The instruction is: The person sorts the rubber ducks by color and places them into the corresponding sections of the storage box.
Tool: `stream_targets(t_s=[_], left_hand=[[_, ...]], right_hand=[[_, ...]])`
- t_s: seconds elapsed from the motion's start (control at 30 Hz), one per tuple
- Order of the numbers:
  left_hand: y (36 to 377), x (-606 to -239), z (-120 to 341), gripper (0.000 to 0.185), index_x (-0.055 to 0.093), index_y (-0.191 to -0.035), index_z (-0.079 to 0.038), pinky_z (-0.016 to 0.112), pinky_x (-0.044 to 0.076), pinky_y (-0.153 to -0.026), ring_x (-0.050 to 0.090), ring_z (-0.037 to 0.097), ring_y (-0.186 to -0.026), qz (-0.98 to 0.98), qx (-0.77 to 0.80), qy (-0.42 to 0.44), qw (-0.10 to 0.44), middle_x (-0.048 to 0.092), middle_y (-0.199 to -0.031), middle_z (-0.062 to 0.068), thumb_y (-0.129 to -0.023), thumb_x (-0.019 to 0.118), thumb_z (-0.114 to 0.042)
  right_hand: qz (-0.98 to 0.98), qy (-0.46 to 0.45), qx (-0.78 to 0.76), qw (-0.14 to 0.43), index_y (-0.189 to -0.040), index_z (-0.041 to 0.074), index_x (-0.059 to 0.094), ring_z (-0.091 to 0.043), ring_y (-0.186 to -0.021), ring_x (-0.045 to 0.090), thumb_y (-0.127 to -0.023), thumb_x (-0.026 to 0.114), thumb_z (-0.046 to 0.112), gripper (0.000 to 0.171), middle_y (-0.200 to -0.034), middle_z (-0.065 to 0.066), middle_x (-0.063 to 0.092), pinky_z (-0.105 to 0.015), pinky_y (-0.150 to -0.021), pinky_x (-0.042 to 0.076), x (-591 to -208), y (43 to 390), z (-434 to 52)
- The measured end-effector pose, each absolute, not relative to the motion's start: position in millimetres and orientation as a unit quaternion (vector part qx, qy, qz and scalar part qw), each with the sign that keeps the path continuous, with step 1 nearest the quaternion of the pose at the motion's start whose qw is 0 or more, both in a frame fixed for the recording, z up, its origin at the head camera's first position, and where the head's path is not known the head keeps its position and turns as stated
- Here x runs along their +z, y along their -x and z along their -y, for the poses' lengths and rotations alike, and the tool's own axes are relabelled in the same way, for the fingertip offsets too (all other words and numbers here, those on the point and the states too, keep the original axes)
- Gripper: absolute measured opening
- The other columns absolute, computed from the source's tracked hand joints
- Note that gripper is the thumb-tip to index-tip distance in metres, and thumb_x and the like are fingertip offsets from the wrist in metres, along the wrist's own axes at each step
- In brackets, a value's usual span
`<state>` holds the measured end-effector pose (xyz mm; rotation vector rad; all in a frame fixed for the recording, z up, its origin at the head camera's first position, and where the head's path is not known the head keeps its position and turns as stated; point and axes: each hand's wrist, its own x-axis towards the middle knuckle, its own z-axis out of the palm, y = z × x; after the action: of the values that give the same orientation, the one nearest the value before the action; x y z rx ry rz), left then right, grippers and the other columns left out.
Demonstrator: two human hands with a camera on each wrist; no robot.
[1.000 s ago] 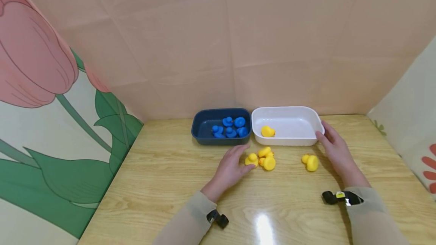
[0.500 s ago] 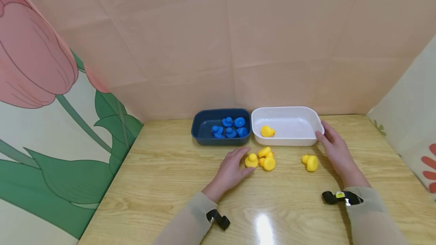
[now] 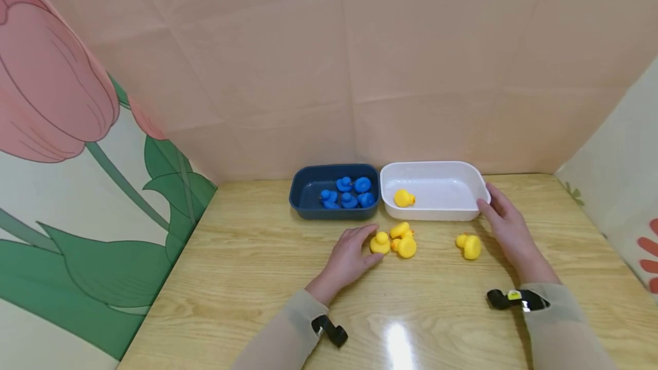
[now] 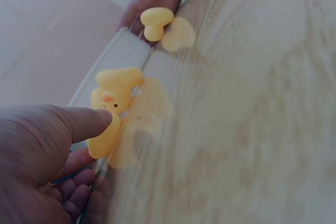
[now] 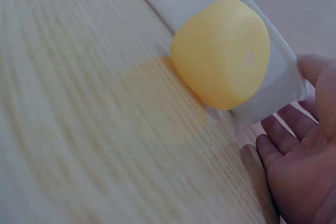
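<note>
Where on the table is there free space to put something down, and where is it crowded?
Bare wood lies left of the blue tray, right of the right hand, and between both forearms. The white tray holds one yellow duck. It is crowded where the left hand meets the yellow ducks.

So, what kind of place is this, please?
Probably a staged tabletop set for a sorting exercise: a wooden table screened by paper backdrops, with a blue tray and a white tray of toy ducks.
</note>
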<state>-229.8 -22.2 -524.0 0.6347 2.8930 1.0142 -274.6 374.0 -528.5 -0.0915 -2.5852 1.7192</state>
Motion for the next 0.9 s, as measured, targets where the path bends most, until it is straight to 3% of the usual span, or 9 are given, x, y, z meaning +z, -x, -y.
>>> stream_targets(t_s=[0.9], left_hand=[[231.5, -526.4, 20.3, 0.057, 0.063, -0.154, -0.021, 0.038, 0.047, -0.118, 0.057, 0.020, -0.136, -0.929, 0.312, -0.199, 0.004, 0.067, -0.150, -0.005, -0.102, 0.084, -0.030]], right_hand=[[0.832, 0.027, 0.554, 0.018, -0.179, 0.026, 0.002, -0.043, -0.167, 0.006, -0.114, 0.045, 0.063, 0.086, -0.184, -0.012, 0.005, -0.071, -0.128, 0.012, -530.3, 274.3, -375.2]])
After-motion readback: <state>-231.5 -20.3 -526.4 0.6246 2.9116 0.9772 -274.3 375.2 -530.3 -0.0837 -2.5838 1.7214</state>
